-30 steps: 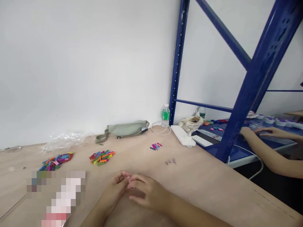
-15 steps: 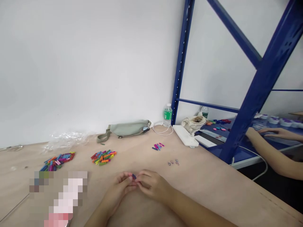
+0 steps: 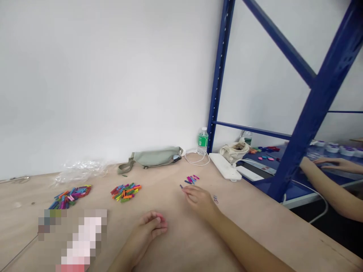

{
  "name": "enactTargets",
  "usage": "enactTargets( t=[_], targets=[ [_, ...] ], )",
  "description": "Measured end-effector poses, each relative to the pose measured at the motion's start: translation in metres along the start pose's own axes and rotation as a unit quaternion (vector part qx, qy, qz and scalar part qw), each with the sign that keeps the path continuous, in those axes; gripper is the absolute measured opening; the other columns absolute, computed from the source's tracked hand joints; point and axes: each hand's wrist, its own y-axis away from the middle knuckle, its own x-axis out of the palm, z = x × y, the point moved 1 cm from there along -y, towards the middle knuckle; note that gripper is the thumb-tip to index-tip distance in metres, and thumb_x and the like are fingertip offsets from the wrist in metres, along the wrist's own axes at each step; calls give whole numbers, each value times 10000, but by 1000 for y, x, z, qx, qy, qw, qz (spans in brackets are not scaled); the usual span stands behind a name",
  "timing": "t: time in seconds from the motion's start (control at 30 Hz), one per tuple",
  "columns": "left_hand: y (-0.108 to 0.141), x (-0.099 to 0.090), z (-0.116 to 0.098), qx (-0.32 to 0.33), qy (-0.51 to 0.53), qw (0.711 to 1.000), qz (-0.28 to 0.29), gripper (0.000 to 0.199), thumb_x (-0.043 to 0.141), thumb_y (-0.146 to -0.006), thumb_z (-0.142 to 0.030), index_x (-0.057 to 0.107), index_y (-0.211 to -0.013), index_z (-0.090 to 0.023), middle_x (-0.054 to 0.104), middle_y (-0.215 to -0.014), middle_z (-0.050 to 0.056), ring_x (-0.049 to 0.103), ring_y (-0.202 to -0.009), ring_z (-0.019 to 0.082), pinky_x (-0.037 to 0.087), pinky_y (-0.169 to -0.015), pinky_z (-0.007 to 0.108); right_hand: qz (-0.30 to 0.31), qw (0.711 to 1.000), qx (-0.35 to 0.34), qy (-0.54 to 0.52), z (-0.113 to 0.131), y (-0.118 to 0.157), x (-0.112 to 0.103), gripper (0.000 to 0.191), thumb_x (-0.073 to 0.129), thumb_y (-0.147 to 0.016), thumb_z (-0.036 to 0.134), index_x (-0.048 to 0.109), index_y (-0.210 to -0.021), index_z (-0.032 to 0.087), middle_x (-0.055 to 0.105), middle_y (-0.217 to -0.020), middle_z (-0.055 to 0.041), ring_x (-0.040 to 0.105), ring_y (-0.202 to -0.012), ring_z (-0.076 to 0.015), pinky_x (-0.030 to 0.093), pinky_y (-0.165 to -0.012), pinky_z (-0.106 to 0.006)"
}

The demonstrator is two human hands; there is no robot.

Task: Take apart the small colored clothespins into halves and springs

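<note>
While your right hand [image 3: 200, 201] pinches a small dark clip [image 3: 181, 186] between its fingers, your left hand [image 3: 148, 229] is loosely curled over the table [image 3: 176, 245]; cannot tell whether its fingers hold anything. The clip is near the small pink-and-blue clip group [image 3: 192, 180]. Metal bits [image 3: 216, 199] lie just beside your right hand; the orange-and-green clip pile [image 3: 124, 192] is farther left.

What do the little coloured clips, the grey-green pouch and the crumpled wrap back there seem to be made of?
Clips: painted wood or plastic, too small to tell; evenly bright colours.
Pouch: likely woven fabric, matte, judging by its soft sag and limp strap.
Wrap: probably thin, glossy plastic film; it's see-through, with bright glints along the creases.
</note>
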Motion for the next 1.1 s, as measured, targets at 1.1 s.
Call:
enactTargets(
  t=[1.1],
  targets=[
    [-5, -2, -5, -16, 61, 998, 17, 156, 627, -659, -228, 585, -766, -122, 602, -717, 62, 608, -668, 176, 438, -739, 346, 132, 960, 62, -238, 53, -85, 138, 280, 517, -722, 190, 568, -993, 140, 624, -927, -77, 589, -771, -152, 473, -723, -306]
  ],
)
